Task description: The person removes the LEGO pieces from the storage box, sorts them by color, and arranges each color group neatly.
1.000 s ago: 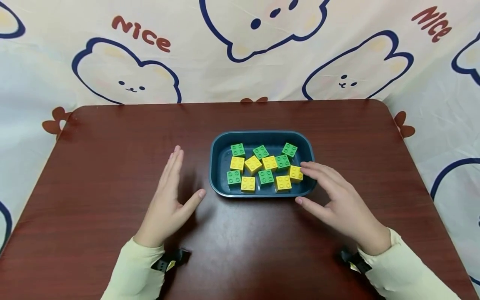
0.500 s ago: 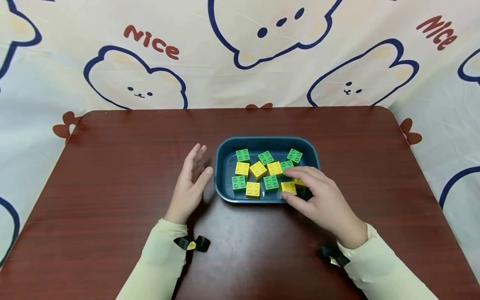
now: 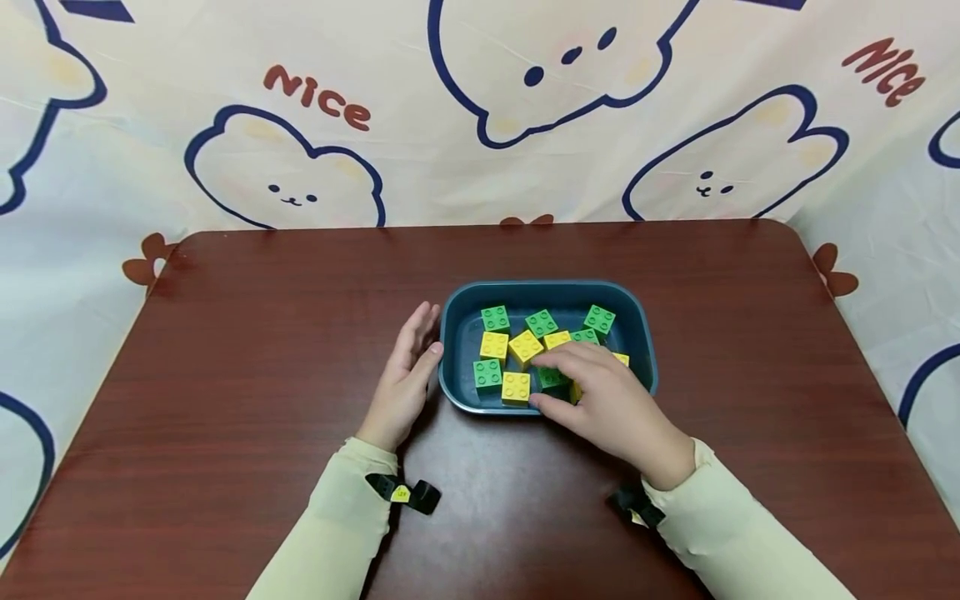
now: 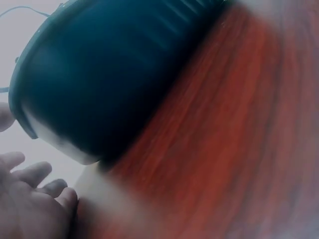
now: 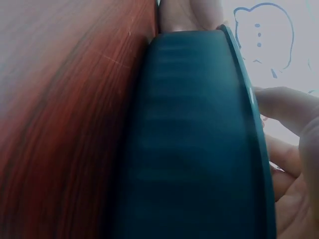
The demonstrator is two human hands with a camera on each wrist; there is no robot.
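Observation:
A dark teal tray (image 3: 450, 383) holds several green and yellow studded toy bricks, among them a yellow brick (image 3: 515, 388) at the front and a green brick (image 3: 487, 375) left of it. My left hand (image 3: 401, 379) stands at the tray's left end, fingers loosely bent and thumb by the rim; whether it touches is unclear. Over the tray's right half reaches my right hand (image 3: 615, 408), thumb and fingers apart, fingertips just above the bricks. It hides part of a green brick (image 3: 553, 379) and others under the palm. In the right wrist view its thumb (image 5: 286, 107) passes over the rim.
The tray stands on a dark reddish-brown table (image 3: 300, 333). Behind and beside the table hangs a pale curtain (image 3: 450, 183) with cartoon bears. Black wrist cameras sit on both sleeves.
My right hand has moved left over the bricks, from the tray's right end toward its front middle. My left hand has come in closer to the tray's left end. The camera view has shifted slightly.

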